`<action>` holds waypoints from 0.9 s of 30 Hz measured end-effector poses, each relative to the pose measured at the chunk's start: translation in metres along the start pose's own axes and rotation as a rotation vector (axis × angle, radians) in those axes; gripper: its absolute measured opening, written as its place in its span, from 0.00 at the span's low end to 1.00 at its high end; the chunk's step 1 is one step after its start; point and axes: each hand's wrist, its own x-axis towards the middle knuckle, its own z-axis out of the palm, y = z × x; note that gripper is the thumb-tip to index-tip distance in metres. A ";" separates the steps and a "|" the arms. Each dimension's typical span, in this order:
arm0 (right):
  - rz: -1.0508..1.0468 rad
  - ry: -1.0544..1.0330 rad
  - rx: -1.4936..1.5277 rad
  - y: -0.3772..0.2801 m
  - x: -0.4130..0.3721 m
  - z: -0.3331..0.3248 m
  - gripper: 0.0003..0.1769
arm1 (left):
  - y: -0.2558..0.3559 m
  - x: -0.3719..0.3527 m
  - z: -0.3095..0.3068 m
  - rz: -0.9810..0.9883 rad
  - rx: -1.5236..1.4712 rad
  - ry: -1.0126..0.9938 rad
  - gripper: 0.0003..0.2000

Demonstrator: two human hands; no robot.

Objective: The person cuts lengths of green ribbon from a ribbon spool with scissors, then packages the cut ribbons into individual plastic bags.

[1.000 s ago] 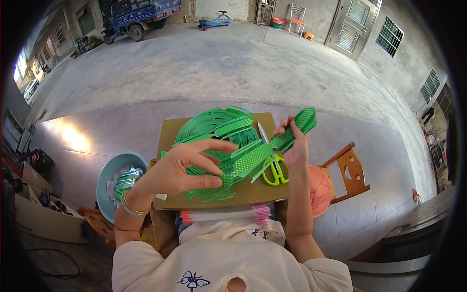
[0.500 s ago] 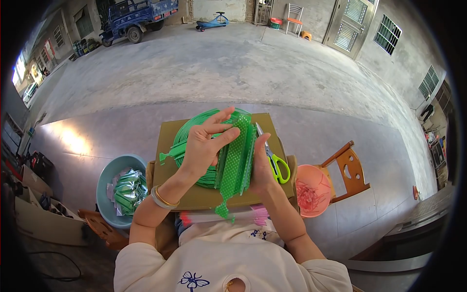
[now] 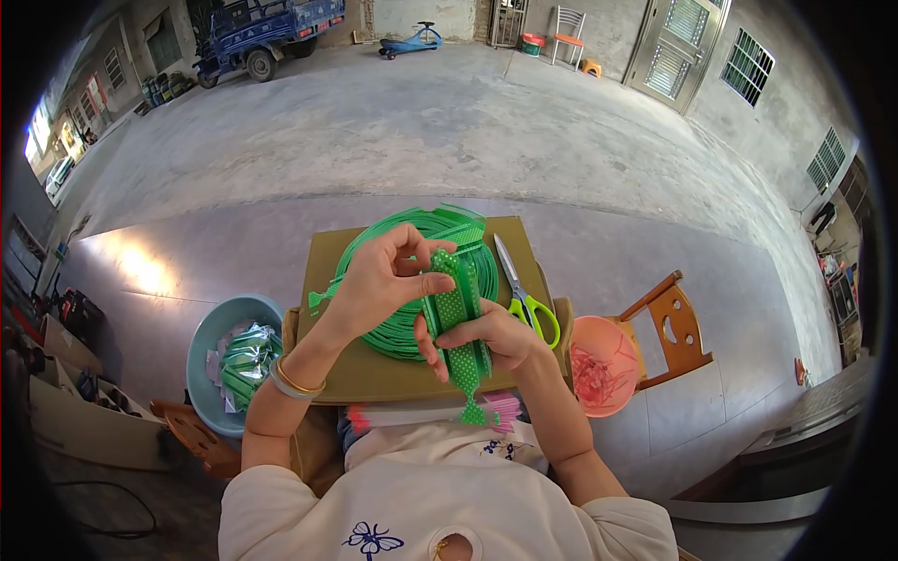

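Observation:
Over the board, a stack of green dotted strips (image 3: 456, 313) is held upright between both hands. My left hand (image 3: 382, 280) pinches its upper end with thumb and fingers. My right hand (image 3: 486, 338) wraps round the lower part, thumb across the front. A notched green tail hangs below. Behind the hands, a large coil of green ribbon (image 3: 388, 338) lies on the olive board (image 3: 327, 245). Scissors (image 3: 524, 301) with lime handles rest at the board's right side.
A blue basin (image 3: 201, 360) with shiny green packets stands at left. At right are a pink basin (image 3: 608, 409) and a wooden chair (image 3: 687, 341). Pink and clear strips (image 3: 383, 416) lie across the lap. A blue truck (image 3: 271, 33) stands far back.
My right hand has moved from the strips' right side to grip their lower part, its fingers now closed. The strips look narrower, and my left hand has moved slightly down and left.

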 end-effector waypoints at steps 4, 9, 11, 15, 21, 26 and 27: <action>0.037 -0.015 -0.027 0.001 -0.001 -0.002 0.13 | 0.021 -0.003 0.001 -0.035 0.033 -0.017 0.08; 0.045 0.023 -0.044 0.000 -0.002 0.003 0.13 | 0.013 -0.004 -0.005 -0.038 0.196 0.008 0.06; -0.026 0.105 -0.317 0.003 0.002 0.002 0.14 | 0.007 -0.002 -0.008 -0.017 0.141 -0.011 0.09; -0.469 0.489 -1.322 0.027 0.015 -0.011 0.18 | -0.001 0.001 -0.010 0.059 0.035 0.014 0.15; -0.548 0.808 -1.826 0.028 0.021 -0.003 0.25 | -0.004 0.011 -0.033 -0.443 0.068 -0.093 0.27; -0.354 0.807 -1.861 0.027 0.021 0.008 0.29 | 0.005 0.019 -0.020 -0.373 0.551 -0.204 0.21; -0.293 0.786 -1.852 0.025 0.020 0.011 0.31 | 0.005 0.019 -0.020 -0.335 0.587 -0.192 0.21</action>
